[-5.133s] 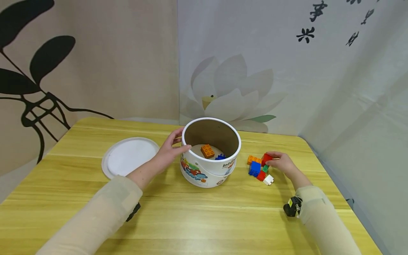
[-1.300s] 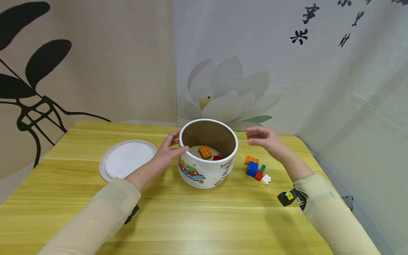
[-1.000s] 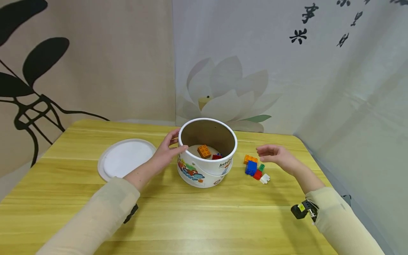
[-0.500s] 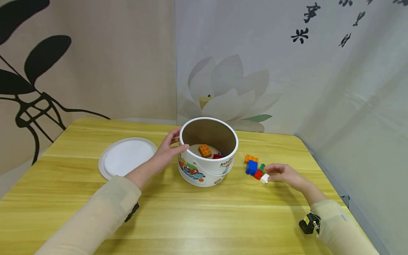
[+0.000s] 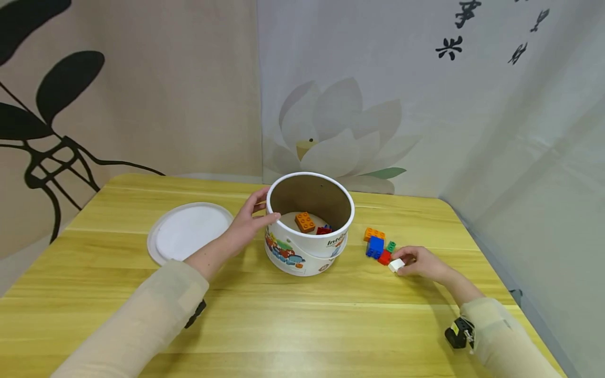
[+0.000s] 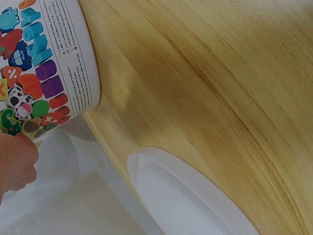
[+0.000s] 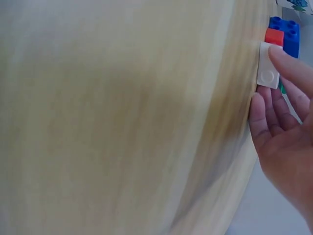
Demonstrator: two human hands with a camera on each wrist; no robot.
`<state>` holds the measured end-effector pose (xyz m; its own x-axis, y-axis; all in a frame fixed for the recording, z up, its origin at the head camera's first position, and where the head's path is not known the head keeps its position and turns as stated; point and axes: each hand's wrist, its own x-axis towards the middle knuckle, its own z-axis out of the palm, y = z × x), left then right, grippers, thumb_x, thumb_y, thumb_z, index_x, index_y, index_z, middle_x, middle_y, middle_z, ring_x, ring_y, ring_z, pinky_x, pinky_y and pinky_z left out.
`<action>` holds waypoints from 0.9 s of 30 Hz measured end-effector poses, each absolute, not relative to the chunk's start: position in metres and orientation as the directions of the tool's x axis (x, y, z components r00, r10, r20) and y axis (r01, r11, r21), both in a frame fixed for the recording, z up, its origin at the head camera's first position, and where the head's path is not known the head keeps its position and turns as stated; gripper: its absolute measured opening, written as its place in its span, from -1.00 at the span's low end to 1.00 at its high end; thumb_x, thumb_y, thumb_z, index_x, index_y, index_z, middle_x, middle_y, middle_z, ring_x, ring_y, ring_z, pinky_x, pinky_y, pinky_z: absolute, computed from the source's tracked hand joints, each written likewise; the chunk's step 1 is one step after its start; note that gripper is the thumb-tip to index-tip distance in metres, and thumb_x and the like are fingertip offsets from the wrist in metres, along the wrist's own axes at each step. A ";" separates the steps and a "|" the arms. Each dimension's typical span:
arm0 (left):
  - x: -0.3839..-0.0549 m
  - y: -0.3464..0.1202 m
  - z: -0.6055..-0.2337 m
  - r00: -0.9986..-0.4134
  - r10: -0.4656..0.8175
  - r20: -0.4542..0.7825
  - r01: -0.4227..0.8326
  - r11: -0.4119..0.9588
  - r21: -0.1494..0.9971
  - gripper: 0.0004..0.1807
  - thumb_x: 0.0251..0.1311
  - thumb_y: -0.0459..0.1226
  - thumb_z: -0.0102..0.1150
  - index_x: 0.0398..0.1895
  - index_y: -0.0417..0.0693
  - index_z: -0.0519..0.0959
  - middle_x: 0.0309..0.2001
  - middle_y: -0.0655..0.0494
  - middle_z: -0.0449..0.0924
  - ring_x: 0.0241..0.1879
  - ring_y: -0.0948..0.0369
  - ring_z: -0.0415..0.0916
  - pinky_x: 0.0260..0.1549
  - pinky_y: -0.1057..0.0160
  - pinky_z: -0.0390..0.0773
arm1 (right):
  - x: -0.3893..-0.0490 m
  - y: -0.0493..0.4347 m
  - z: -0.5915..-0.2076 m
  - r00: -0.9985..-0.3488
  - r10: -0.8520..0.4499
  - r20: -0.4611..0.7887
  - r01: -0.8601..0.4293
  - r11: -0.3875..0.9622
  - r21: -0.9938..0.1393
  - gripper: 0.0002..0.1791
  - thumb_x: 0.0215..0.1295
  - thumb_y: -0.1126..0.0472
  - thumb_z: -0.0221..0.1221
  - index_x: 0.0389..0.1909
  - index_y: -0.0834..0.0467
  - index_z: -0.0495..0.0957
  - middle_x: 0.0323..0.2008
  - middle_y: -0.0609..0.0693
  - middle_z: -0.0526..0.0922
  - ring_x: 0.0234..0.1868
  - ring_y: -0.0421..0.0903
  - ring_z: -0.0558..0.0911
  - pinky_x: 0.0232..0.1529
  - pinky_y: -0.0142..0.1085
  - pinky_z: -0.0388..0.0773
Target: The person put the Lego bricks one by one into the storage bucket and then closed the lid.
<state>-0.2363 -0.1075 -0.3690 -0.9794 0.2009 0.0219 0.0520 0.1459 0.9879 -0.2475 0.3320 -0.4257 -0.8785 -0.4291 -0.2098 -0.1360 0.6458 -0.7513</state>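
Note:
My left hand (image 5: pixel 243 224) grips the near left side of a white toy bucket (image 5: pixel 309 257), thumb at the rim and fingers round the wall. In the left wrist view the hand (image 6: pixel 17 164) shows against the bucket's printed side. Inside lie an orange building brick (image 5: pixel 304 222), a red brick (image 5: pixel 323 231) and a bit of blue. On the right, my right hand (image 5: pixel 423 264) pinches a white building brick (image 5: pixel 396 265) between thumb and fingers. Beside it sit a red brick (image 5: pixel 385 257), a green brick (image 5: pixel 390 246), a blue brick (image 5: pixel 375 247) and another orange brick (image 5: pixel 374 234).
A round white lid (image 5: pixel 191 233) lies on the wooden table (image 5: pixel 283 325) left of the bucket, under my left forearm in the head view. A patterned curtain (image 5: pixel 189 94) hangs behind the table. A black wrist camera (image 5: pixel 457 333) sits at the right sleeve.
Since the first frame, a red brick has gone from the pile into the bucket. My right hand has come back down to the pile and taken hold of the white brick. The left hand stays put.

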 end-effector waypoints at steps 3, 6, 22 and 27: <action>-0.236 -0.107 -0.369 -0.979 0.204 0.024 0.054 0.146 0.988 -0.25 0.23 -0.23 0.10 0.44 0.04 0.01 0.41 -0.09 0.03 0.37 -0.05 0.02 0.27 -0.14 0.22 | -0.246 0.332 -0.424 -0.883 -0.421 -0.208 -0.149 0.671 -0.726 -0.62 0.08 0.27 0.30 -0.10 0.37 0.52 -0.28 0.11 0.54 -0.35 -0.18 0.43 -0.38 -0.44 0.45; -0.236 -0.108 -0.369 -0.979 0.203 0.024 0.055 0.147 0.988 -0.25 0.23 -0.22 0.10 0.44 0.05 0.01 0.41 -0.09 0.03 0.37 -0.05 0.02 0.27 -0.14 0.22 | -0.245 0.332 -0.423 -0.881 -0.427 -0.205 -0.163 0.679 -0.716 -0.64 0.09 0.27 0.30 -0.11 0.35 0.54 -0.24 0.12 0.56 -0.34 -0.17 0.44 -0.36 -0.44 0.46; -0.235 -0.107 -0.370 -0.981 0.195 0.018 0.049 0.153 0.987 -0.25 0.23 -0.23 0.10 0.44 0.04 0.01 0.41 -0.08 0.04 0.37 -0.06 0.01 0.28 -0.15 0.20 | -0.243 0.332 -0.420 -0.878 -0.444 -0.178 -0.209 0.690 -0.693 -0.67 0.13 0.24 0.27 -0.13 0.36 0.58 -0.20 0.20 0.62 -0.38 -0.25 0.46 -0.37 -0.46 0.49; -0.235 -0.107 -0.371 -0.980 0.201 0.019 0.051 0.152 0.987 -0.26 0.24 -0.23 0.09 0.44 0.05 0.00 0.41 -0.08 0.03 0.38 -0.06 0.00 0.28 -0.15 0.19 | -0.241 0.331 -0.409 -0.875 -0.452 -0.174 -0.175 0.631 -0.756 -0.61 0.18 0.26 0.22 -0.05 0.46 0.52 -0.23 0.23 0.63 -0.37 -0.22 0.57 -0.34 -0.35 0.60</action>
<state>-0.2354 -0.1070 -0.3707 -0.9795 0.2005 0.0192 0.0505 0.1520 0.9871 -0.2411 0.3311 -0.4095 -0.8749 -0.4518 -0.1742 -0.1751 0.6306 -0.7561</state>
